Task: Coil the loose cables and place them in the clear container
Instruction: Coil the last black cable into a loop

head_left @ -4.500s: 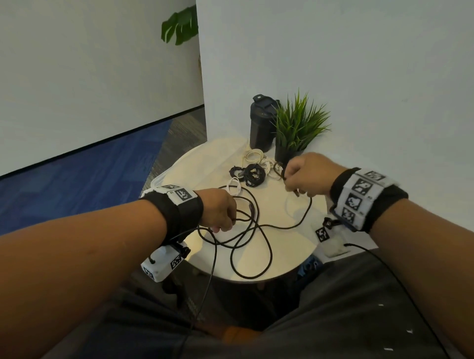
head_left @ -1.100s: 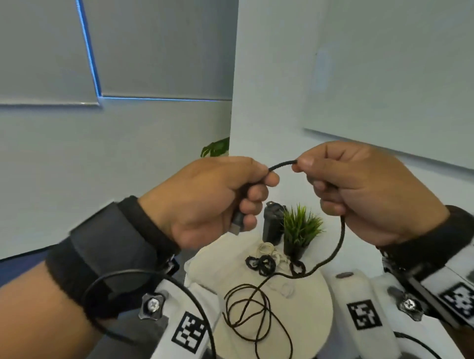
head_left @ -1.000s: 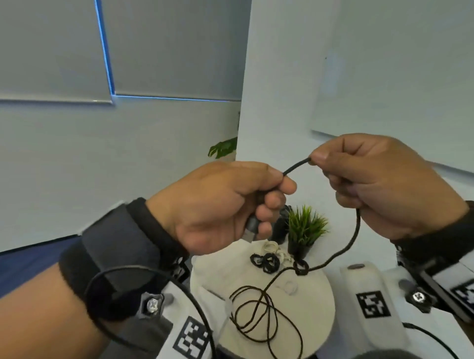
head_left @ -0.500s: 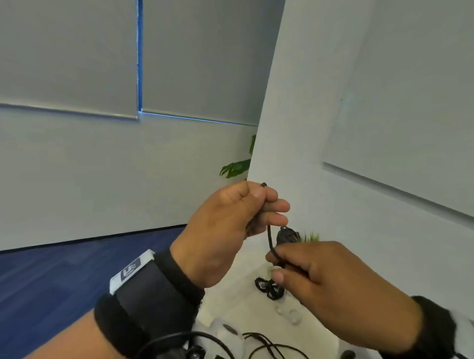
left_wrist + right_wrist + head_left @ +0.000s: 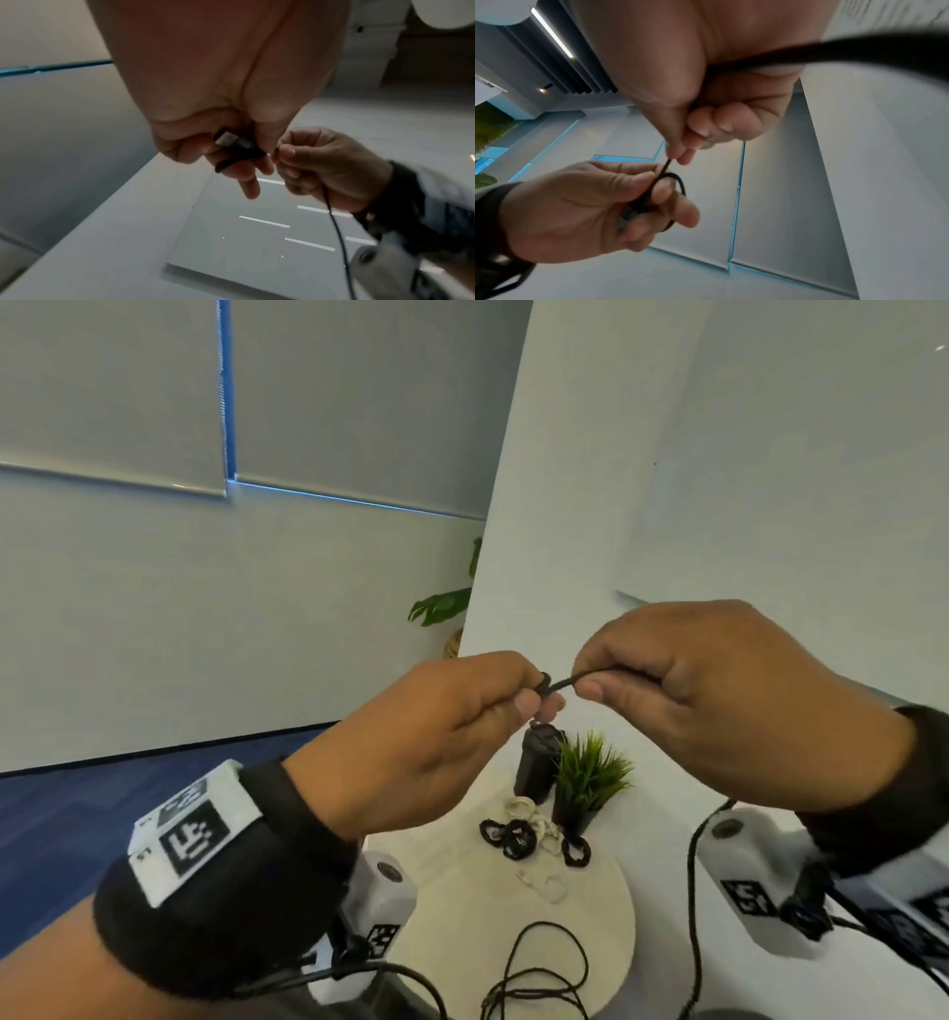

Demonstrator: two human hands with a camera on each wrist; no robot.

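Observation:
Both hands are raised above the round table point(image 5: 452, 906) with a black cable point(image 5: 558, 683) between them. My left hand point(image 5: 534, 701) grips the cable's USB plug point(image 5: 231, 142), and a small loop point(image 5: 672, 178) lies round its fingers. Just to its right, my right hand point(image 5: 585, 683) pinches the cable between thumb and forefinger. From that hand the cable hangs down point(image 5: 336, 229) to loose loops point(image 5: 539, 973) on the table. A small, faint clear container point(image 5: 545, 887) sits mid-table.
Coiled black cables point(image 5: 513, 837) and coiled white cables point(image 5: 518, 809) lie at the back of the table. Behind them stand a black bottle point(image 5: 536, 762) and a small potted grass plant point(image 5: 585, 778). A white wall rises just beyond.
My right hand has come up from below the left hand to level with it, still pinching the cable. The view has tipped down, so the table shows again.

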